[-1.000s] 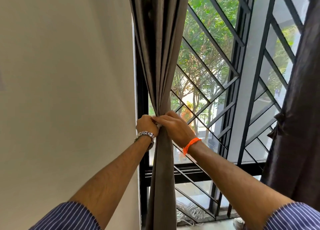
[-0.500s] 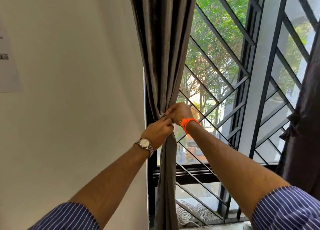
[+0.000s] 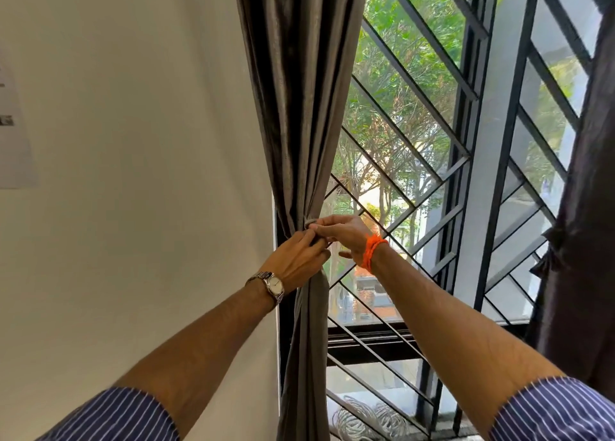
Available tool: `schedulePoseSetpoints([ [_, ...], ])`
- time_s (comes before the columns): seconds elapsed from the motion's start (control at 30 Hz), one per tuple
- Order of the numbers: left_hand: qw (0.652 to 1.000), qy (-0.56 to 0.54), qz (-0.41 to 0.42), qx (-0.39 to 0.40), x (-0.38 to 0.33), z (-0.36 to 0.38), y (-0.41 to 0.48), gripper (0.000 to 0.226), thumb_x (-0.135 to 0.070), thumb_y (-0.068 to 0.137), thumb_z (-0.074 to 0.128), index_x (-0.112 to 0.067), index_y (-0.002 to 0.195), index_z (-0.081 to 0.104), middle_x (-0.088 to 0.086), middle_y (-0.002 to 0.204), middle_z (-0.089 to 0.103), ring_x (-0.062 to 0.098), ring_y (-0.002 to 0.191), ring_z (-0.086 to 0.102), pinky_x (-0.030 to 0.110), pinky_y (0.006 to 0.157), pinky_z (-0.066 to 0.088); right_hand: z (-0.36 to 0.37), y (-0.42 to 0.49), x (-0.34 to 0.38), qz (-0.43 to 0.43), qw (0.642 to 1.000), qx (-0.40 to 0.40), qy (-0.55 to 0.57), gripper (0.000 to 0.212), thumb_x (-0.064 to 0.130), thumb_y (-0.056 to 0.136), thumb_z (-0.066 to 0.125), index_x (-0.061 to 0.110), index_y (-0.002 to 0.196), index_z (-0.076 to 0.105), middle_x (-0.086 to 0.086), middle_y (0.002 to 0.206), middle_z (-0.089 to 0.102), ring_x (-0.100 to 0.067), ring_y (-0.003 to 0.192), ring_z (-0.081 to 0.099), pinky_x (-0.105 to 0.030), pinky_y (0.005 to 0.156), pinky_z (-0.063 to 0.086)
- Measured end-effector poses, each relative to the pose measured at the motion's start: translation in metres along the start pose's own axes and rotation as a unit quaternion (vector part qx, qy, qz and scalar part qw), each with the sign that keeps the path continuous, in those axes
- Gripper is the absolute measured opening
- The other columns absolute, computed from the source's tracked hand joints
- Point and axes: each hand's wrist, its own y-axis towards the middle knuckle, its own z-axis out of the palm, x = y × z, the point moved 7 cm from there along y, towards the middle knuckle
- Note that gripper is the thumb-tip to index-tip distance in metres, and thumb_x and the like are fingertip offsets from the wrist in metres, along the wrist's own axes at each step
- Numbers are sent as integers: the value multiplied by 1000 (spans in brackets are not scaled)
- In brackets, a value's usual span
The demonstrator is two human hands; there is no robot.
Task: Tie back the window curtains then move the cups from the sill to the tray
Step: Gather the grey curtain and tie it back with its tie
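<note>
I'm on the tying step: left hand (image 3: 296, 261) grips curtain (image 3: 299, 91), right hand (image 3: 339, 232) at its 3 o'clock pinches tie (image 3: 312, 222); next, cinch it

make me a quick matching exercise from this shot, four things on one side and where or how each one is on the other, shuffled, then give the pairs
Things
1. grey curtain
2. dark curtain
3. wristwatch
4. orange band

Place or state
A. on the right wrist
B. at the right edge of the view, already gathered at a knot
C. on the left wrist
D. bunched beside the wall, pinched by both hands at the gather

Pairs: 1-D, 2-B, 3-C, 4-A

The left hand and right hand meet at the tie around the grey curtain.
</note>
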Motion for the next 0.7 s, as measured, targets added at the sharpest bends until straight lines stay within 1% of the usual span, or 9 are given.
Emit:
schedulePoseSetpoints([
  [0.07,1000,0,0,-4,-1,-1,-1,21,-16,78,72,-12,98,68,11,105,66,34,105,60,39,86,53,5,1,-6,5,1000,4,23,11,28,80,76,22,90,75,5,92,71,-14,99,62,-38,80,51],
  [0.17,1000,-7,-3,-3,2,-3,0,15,-17,80,71,-10,94,69,8,98,69,31,107,60,39,89,53,7,0,-12,-5,998,14,57,16,28,82,75,19,95,76,-1,98,73,-17,99,67,-31,70,55],
  [0.27,1000,-3,8,18,0,-9,5,14,-25,78,74,-14,87,71,-1,85,71,24,108,58,37,90,48,3,-2,-20,0,997,12,81,21,24,86,70,11,102,74,-10,107,72,-25,104,69,-36,76,60],
  [0.33,999,17,24,33,-3,-13,8,14,-29,75,76,-17,78,70,-4,75,70,20,102,58,34,84,47,0,-3,-26,9,995,7,95,20,17,90,65,5,105,71,-14,106,71,-27,101,70,-37,76,60],
  [0.4,999,25,23,30,-1,-18,10,18,-32,70,79,-18,67,67,-6,66,65,18,93,57,32,80,45,0,-6,-29,7,996,10,93,14,13,91,62,5,100,70,-11,96,70,-22,91,71,-34,72,59],
  [0.47,999,21,15,24,-2,-18,13,16,-31,72,77,-18,68,68,-6,68,64,19,93,56,34,84,44,0,-10,-30,-2,996,14,87,10,8,93,59,7,95,69,-8,90,69,-17,83,70,-31,69,58],
  [0.53,999,4,7,32,-6,-15,15,12,-26,80,71,-16,75,68,-3,74,67,22,94,56,36,86,43,0,-13,-31,-9,996,14,84,15,-1,93,53,5,96,67,-10,91,67,-17,82,68,-30,67,58],
  [0.63,997,-52,-3,48,-11,-4,16,10,-17,90,61,-10,90,68,7,90,69,26,92,57,36,79,45,-1,-17,-33,-9,997,1,83,33,-18,89,38,-4,107,62,-16,99,61,-22,87,65,-33,72,59],
  [0.7,993,-108,-27,45,-8,4,13,10,-13,92,59,-8,98,66,9,99,67,24,93,55,33,75,47,-2,-19,-35,-7,996,-9,87,36,-22,87,38,-7,114,58,-17,101,58,-22,86,63,-34,76,59],
])
